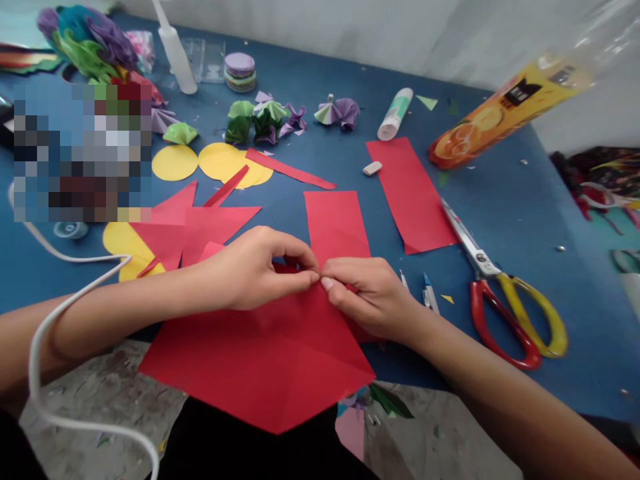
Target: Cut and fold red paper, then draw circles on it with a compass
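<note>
A large folded red paper [270, 367] hangs over the table's front edge, above my lap. My left hand [270, 270] pinches the upper edge of this paper between thumb and index finger. Right beside it, my right hand [365, 293] pinches the same edge, its fingertips touching those of my left hand. Behind the hands lies a red paper rectangle [335, 220]. Cut red paper pieces [220, 223] with pointed ends lie near my left wrist, partly over yellow paper shapes [127, 247].
Scissors [483, 263] lie open at the right, beside another red rectangle [415, 200]. Farther back are a glue stick [396, 113], an orange bottle [505, 113], a white squeeze bottle [177, 60] and folded paper flowers [260, 120]. A white cable [45, 327] crosses my left forearm.
</note>
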Demonstrator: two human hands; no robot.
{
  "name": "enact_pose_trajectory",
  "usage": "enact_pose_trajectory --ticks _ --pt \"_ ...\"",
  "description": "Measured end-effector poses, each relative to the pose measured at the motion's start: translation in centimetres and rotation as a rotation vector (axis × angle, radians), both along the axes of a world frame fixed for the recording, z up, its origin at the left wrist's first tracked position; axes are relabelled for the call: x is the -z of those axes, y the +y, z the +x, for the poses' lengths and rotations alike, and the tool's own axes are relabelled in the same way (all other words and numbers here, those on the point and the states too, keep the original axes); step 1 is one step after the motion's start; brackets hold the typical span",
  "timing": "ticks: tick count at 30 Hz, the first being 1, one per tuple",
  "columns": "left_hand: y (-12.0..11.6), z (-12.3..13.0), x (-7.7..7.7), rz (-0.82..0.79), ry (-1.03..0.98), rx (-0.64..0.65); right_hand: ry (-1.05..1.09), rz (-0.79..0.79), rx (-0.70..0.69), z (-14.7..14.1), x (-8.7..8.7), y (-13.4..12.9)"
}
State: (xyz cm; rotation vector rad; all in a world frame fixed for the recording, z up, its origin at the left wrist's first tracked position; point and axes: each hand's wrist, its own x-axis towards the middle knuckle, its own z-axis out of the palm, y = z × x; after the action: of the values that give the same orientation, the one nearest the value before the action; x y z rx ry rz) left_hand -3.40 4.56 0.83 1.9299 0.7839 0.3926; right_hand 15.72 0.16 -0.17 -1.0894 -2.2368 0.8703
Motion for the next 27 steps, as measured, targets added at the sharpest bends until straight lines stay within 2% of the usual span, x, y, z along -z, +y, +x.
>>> enact_pose_trajectory --ticks 6,11,15,18,22,24,27 --pt "0.2 0.0 -0.2 -0.054 -0.016 -0.004 0.044 -0.034 0.042 0.0 -0.3 -0.1" --pt "0.3 0.0 -0.3 0.055 0.039 -0.037 0.006 -0.154 0.084 0.0 -1.1 -0.1" --pt "0.5 0.1 0.4 0.235 0.119 -0.108 -0.168 -0.136 0.184 -0.1 -0.9 0.1" --pt "0.7 0.1 1.5 0.444 0.183 -0.139 -0.343 -0.063 0.265 -0.4 -0.3 0.2" --pt "0.1 0.1 2.3 0.865 0.285 -0.075 -0.608 -0.002 0.359 -1.0 0.3 0.3" --pt "-0.8 0.1 2.5 0.968 0.371 -0.014 -0.721 0.039 0.383 -1.3 0.4 0.3" --pt "-2.2 0.3 2.8 1.023 0.486 0.030 -0.835 0.110 0.410 -1.4 0.4 0.1"
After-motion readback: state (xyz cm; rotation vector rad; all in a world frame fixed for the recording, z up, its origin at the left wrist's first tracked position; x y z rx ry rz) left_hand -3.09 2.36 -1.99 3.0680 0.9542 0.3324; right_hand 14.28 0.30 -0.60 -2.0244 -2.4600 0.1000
